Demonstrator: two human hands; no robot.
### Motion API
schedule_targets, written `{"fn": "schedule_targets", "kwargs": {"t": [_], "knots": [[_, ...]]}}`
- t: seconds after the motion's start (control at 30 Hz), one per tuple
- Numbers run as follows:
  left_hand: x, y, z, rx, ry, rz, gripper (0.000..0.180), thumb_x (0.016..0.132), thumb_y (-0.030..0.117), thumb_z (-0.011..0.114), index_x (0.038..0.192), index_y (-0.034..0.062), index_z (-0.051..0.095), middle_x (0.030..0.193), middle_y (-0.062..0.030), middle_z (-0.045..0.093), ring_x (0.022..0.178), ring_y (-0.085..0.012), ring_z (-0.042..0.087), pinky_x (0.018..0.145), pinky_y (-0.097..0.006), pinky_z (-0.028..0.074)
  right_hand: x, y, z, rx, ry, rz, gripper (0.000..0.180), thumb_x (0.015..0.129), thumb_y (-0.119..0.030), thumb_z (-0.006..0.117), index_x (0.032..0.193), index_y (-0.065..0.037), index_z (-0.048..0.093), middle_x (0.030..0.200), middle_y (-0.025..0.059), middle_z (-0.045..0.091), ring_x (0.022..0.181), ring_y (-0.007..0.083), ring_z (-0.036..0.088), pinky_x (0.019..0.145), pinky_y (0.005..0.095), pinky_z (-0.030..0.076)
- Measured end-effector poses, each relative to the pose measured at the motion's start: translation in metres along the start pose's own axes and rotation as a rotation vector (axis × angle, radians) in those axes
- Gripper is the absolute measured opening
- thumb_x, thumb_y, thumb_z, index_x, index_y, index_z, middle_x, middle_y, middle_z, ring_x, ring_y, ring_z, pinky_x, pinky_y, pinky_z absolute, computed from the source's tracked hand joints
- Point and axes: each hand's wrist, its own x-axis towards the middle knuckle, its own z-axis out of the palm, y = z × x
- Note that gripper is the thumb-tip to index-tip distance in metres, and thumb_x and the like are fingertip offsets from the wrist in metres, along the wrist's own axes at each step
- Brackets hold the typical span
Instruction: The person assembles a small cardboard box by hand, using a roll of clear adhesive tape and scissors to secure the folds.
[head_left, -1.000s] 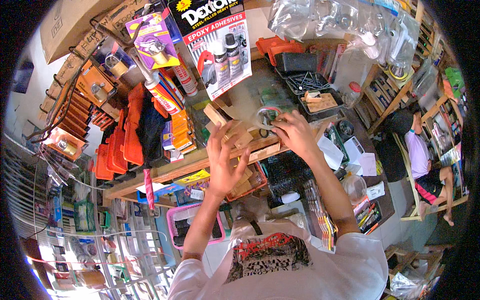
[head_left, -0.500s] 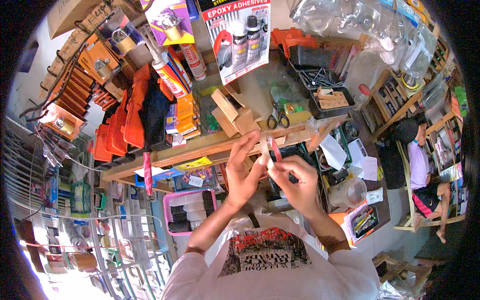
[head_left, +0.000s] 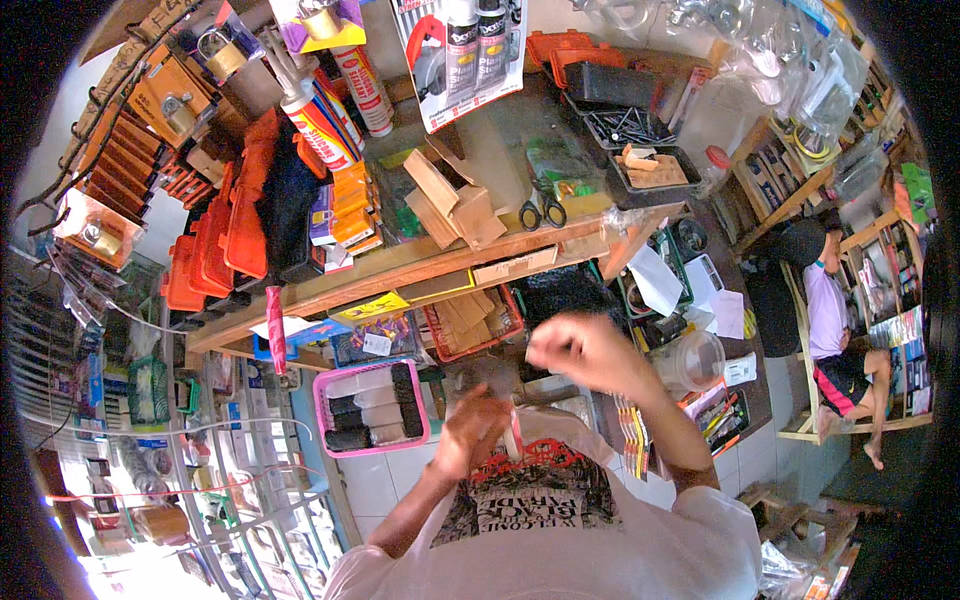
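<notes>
In front of my chest, low and to the left, is my left hand (head_left: 474, 432), somewhat blurred. A thin pale strip with a reddish edge (head_left: 516, 430) stands at its fingertips and seems held there. My right hand (head_left: 585, 352) is raised higher and to the right, apart from the left. Its fingers are curled in, blurred by motion, and whatever may be inside them is hidden. Beyond it, black-handled scissors (head_left: 542, 213) lie at the counter's edge beside an open cardboard box (head_left: 455, 205).
A wooden-edged counter (head_left: 400, 286) runs across in front of me. Below it are a pink basket (head_left: 322, 420) with packets and a red basket (head_left: 473, 322) with brown pieces. Black trays (head_left: 655, 172) sit at the back. On the right, a person (head_left: 835, 310) sits on a wooden bench.
My hands were together over the counter edge on a pale strip and have parted. The left has dropped toward my chest; the right has curled in. The view has shifted slightly.
</notes>
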Motion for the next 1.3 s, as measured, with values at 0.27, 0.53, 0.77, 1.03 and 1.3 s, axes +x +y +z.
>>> {"fn": "schedule_targets", "kwargs": {"t": [0.27,0.53,0.77,1.03,1.3], "knots": [[-0.037,-0.009,0.021,-0.025,-0.122,0.147,0.026,0.084,0.005,0.076,0.106,0.0072,0.062,0.108,-0.0113,0.071,0.111,-0.0339,0.066,0.101,-0.048,0.052,0.114,-0.015,-0.054,-0.553,0.509,-0.079,0.023,0.086,-0.016,0.075,0.097,0.001,0.065,0.088,0.0177,0.070,0.085,0.0323,0.071,0.073,0.0414,0.055],[-0.031,-0.007,0.021,-0.144,-0.240,0.116,0.036,0.085,0.006,0.074,0.116,0.0059,0.055,0.108,-0.0149,0.069,0.109,-0.0395,0.065,0.099,-0.050,0.054,0.162,-0.008,-0.038,-0.970,0.295,0.051,0.018,0.080,-0.010,0.073,0.093,0.001,0.066,0.095,0.0230,0.070,0.094,0.0401,0.069,0.080,0.0504,0.055],[-0.009,-0.004,0.012,-0.382,-0.273,-0.106,0.021,0.097,0.008,0.063,0.116,0.0033,0.055,0.100,-0.0163,0.065,0.094,-0.0353,0.066,0.091,-0.042,0.053,0.168,-0.008,-0.046,-1.009,0.395,0.085,0.010,0.082,-0.010,0.061,0.087,-0.003,0.067,0.086,0.0208,0.070,0.085,0.0377,0.071,0.070,0.0504,0.057],[0.014,-0.028,-0.025,-1.028,-0.658,-0.451,0.059,0.107,0.054,0.029,0.136,0.0083,0.052,0.144,-0.0121,0.049,0.135,-0.0258,0.045,0.108,-0.042,0.044,0.095,-0.008,-0.078,-0.610,0.512,-0.018,0.032,0.073,-0.011,0.077,0.098,-0.004,0.059,0.080,0.0167,0.065,0.078,0.0279,0.066,0.067,0.0406,0.052],[0.033,-0.051,-0.052,-1.251,-0.903,-0.790,0.110,0.082,0.090,0.007,0.140,0.0103,0.056,0.155,-0.0111,0.040,0.149,-0.0286,0.026,0.113,-0.063,0.026,-0.040,0.026,-0.072,0.449,0.362,0.047,0.060,0.074,-0.008,0.080,0.130,-0.009,0.059,0.093,0.0002,0.056,0.080,0.0131,0.057,0.075,0.0304,0.055]]}}
